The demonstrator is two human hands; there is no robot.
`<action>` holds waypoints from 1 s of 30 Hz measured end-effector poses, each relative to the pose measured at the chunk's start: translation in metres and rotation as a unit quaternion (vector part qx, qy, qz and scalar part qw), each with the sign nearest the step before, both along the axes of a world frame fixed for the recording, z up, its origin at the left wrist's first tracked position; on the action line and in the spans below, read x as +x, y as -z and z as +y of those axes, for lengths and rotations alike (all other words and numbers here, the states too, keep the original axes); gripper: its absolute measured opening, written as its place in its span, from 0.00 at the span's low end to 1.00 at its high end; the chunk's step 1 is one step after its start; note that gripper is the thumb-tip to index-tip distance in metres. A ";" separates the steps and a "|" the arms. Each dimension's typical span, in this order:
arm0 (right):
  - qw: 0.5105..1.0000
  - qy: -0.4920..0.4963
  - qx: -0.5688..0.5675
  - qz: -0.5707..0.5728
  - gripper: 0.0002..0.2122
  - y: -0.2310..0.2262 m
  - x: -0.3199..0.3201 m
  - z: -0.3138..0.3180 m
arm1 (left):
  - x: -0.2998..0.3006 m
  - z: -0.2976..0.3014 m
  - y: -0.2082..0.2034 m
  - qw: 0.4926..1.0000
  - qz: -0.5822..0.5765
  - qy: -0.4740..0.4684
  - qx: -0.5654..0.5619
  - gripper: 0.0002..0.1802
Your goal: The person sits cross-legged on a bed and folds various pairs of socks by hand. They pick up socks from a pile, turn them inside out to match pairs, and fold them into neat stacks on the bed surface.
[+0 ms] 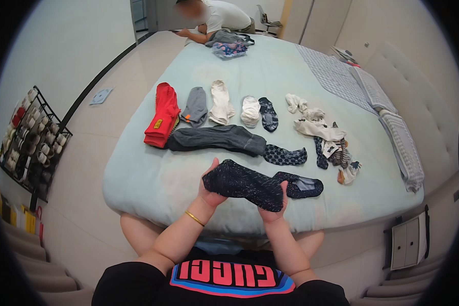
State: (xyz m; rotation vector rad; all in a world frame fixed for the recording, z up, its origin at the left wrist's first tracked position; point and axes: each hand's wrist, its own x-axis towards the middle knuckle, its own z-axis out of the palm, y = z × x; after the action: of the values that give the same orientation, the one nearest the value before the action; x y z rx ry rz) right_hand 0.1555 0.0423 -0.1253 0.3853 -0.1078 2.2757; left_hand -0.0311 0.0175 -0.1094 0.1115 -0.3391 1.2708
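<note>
A dark speckled sock (245, 186) is stretched out between my two hands, above the near edge of the bed. My left hand (211, 188) grips its left end, the thumb pointing up. At the other end, my right hand (276, 204) has hold of it low down. Just beyond my right hand lies a similar dark low-cut sock (306, 186), its opening facing up. Farther back are a dark patterned sock (285, 155) and a long stack of dark grey socks (217, 139).
Red socks (162, 115), a grey pair (195, 106), white socks (220, 102), a white low-cut pair (250, 111) and a dark patterned one (269, 114) form a row. A loose sock pile (319, 127) lies right. Another person (224, 18) leans at the bed's far end. A shoe rack (33, 137) stands left.
</note>
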 end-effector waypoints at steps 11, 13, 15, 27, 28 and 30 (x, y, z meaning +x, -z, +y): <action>0.885 0.158 0.111 -0.423 0.21 -0.023 -0.019 0.002 | 0.008 -0.014 -0.040 0.996 0.071 -0.027 0.040 0.34; 0.852 0.231 0.143 -0.448 0.18 -0.046 -0.024 -0.001 | 0.009 -0.017 -0.045 0.992 0.107 -0.046 0.040 0.33; 0.801 0.267 0.213 -0.492 0.17 -0.057 -0.022 0.002 | 0.009 -0.016 -0.040 0.989 0.131 -0.056 0.042 0.31; 0.816 0.327 0.149 -0.452 0.06 -0.085 -0.026 0.025 | 0.004 -0.022 -0.042 0.957 0.259 -0.123 0.039 0.22; 0.828 0.324 0.157 -0.431 0.06 -0.089 -0.024 0.026 | 0.003 -0.025 -0.043 0.950 0.282 -0.136 0.000 0.21; 0.831 0.318 0.189 -0.416 0.07 -0.101 -0.022 0.025 | -0.022 -0.027 -0.021 0.869 0.466 -0.161 -0.040 0.18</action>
State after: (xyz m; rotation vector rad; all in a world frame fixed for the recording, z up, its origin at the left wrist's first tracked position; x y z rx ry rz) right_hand 0.1339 0.0673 -0.0245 -0.4341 -0.9900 1.5828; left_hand -0.0527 -0.0099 -0.0884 0.7093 0.5938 1.4038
